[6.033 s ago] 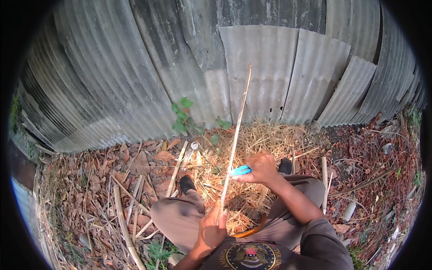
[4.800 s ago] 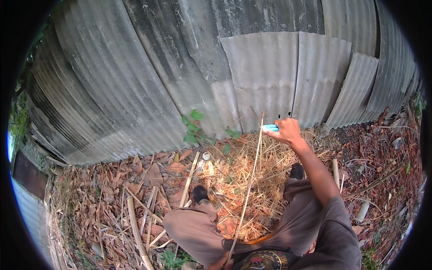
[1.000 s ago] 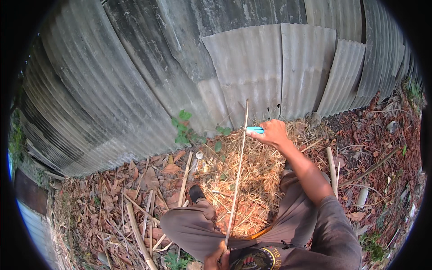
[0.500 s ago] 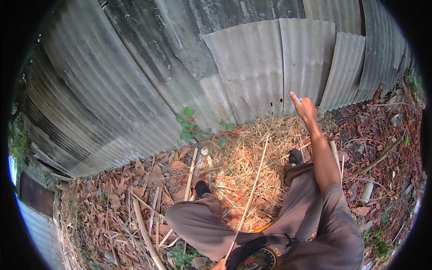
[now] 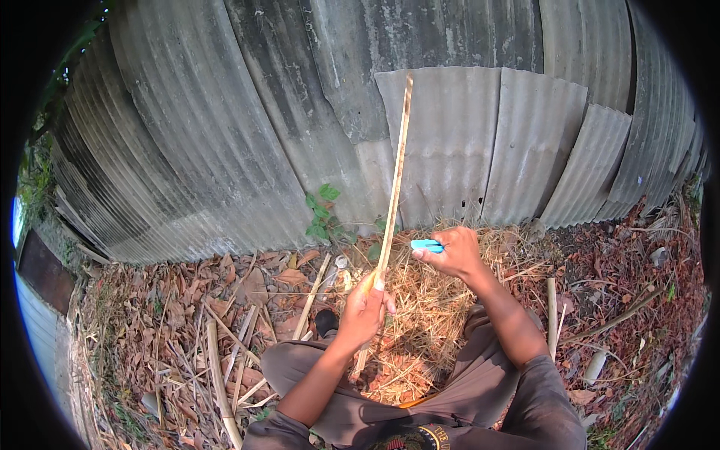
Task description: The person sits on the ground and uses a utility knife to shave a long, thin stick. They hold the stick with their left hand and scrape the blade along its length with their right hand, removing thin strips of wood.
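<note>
Left hand (image 5: 362, 315): gripping the pale strip (image 5: 395, 196) around its lower part, being nearer.
Right hand (image 5: 459, 255): gripping the blue tool (image 5: 426, 245), not touching the pale strip.
Strip axis: pointing away from the body, passing left of the right fingers.

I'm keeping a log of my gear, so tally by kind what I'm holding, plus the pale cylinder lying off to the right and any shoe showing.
Strip: 1, in the left grip
Blue tool: 1, in the right grip
Pale cylinder: 1, on the ground at right
Dark shoe: 1, beyond the left knee
Total: 4
</note>
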Demonstrator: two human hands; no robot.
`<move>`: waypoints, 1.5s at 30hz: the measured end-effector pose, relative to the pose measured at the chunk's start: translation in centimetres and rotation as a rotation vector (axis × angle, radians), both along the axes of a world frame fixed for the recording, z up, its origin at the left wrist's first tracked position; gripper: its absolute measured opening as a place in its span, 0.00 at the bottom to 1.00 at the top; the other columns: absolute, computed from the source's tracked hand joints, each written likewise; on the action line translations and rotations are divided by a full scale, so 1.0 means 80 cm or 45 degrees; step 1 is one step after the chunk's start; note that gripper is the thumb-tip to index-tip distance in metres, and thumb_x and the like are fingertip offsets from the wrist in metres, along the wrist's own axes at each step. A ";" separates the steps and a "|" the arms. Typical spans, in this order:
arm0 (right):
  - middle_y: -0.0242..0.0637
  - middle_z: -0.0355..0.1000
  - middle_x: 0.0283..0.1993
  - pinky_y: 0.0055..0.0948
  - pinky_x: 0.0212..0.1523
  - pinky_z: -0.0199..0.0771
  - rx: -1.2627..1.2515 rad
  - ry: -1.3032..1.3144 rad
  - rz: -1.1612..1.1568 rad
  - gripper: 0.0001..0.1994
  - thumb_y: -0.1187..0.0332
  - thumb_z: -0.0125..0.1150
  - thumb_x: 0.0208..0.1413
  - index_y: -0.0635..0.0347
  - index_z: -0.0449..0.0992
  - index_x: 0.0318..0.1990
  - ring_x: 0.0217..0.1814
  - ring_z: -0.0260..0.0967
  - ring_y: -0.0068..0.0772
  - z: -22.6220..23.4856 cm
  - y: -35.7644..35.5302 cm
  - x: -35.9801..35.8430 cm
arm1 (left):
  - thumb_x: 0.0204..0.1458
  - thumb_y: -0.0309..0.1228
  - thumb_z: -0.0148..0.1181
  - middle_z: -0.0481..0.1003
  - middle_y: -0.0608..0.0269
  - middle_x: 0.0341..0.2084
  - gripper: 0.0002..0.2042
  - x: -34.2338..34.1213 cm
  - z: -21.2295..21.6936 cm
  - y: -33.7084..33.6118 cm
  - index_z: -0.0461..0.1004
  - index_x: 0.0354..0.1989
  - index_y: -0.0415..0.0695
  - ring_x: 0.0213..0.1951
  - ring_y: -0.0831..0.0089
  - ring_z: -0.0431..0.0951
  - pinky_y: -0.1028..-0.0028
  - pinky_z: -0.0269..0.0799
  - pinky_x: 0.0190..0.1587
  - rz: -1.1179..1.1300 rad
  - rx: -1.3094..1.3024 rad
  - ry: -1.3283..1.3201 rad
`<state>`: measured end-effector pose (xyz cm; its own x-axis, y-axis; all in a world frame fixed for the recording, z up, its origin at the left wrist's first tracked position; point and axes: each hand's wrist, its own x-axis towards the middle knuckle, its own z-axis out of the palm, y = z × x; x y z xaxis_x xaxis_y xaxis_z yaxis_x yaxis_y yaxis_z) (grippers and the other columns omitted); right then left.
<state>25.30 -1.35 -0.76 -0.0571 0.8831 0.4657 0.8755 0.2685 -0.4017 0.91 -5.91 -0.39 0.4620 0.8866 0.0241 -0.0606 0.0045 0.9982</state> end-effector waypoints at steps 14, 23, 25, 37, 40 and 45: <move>0.36 0.66 0.10 0.35 0.23 0.66 0.110 -0.228 0.170 0.35 0.27 0.57 0.39 0.54 0.73 0.12 0.12 0.65 0.39 -0.035 -0.006 -0.020 | 0.64 0.29 0.42 0.74 0.61 0.25 0.13 0.020 -0.018 0.005 0.60 0.54 0.38 0.27 0.76 0.76 0.74 0.71 0.32 0.064 0.346 0.413; 0.39 0.66 0.10 0.40 0.18 0.66 0.124 -0.038 -0.172 0.30 0.34 0.63 0.39 0.54 0.74 0.13 0.13 0.67 0.44 -0.040 0.031 0.020 | 0.61 0.26 0.43 0.76 0.55 0.21 0.12 0.017 -0.015 -0.008 0.59 0.52 0.39 0.26 0.58 0.80 0.64 0.73 0.29 0.037 0.435 0.613; 0.38 0.64 0.09 0.40 0.17 0.65 0.104 -0.068 -0.104 0.30 0.33 0.62 0.39 0.54 0.72 0.12 0.13 0.66 0.44 -0.050 0.014 0.004 | 0.62 0.26 0.43 0.76 0.56 0.21 0.13 0.014 -0.020 -0.010 0.60 0.53 0.39 0.26 0.60 0.80 0.65 0.73 0.29 0.022 0.442 0.609; 0.34 0.62 0.08 0.37 0.19 0.61 0.351 -0.103 -0.099 0.30 0.35 0.65 0.35 0.53 0.67 0.09 0.12 0.62 0.40 -0.041 0.016 0.011 | 0.57 0.23 0.46 0.74 0.47 0.20 0.18 0.012 -0.011 -0.020 0.57 0.57 0.42 0.25 0.46 0.77 0.53 0.70 0.28 0.026 0.508 0.772; 0.41 0.65 0.10 0.42 0.19 0.66 0.143 -0.053 -0.218 0.30 0.35 0.62 0.39 0.56 0.73 0.12 0.14 0.66 0.45 -0.035 0.024 0.034 | 0.57 0.23 0.46 0.74 0.49 0.20 0.18 0.011 -0.018 -0.033 0.57 0.57 0.42 0.24 0.47 0.77 0.54 0.71 0.28 -0.002 0.462 0.686; 0.38 0.66 0.10 0.39 0.22 0.66 0.206 -0.124 -0.118 0.34 0.28 0.57 0.39 0.54 0.77 0.15 0.13 0.66 0.42 -0.033 0.008 0.019 | 0.58 0.24 0.45 0.74 0.51 0.22 0.17 -0.006 -0.010 -0.062 0.58 0.56 0.41 0.25 0.51 0.77 0.58 0.71 0.28 0.036 0.470 0.756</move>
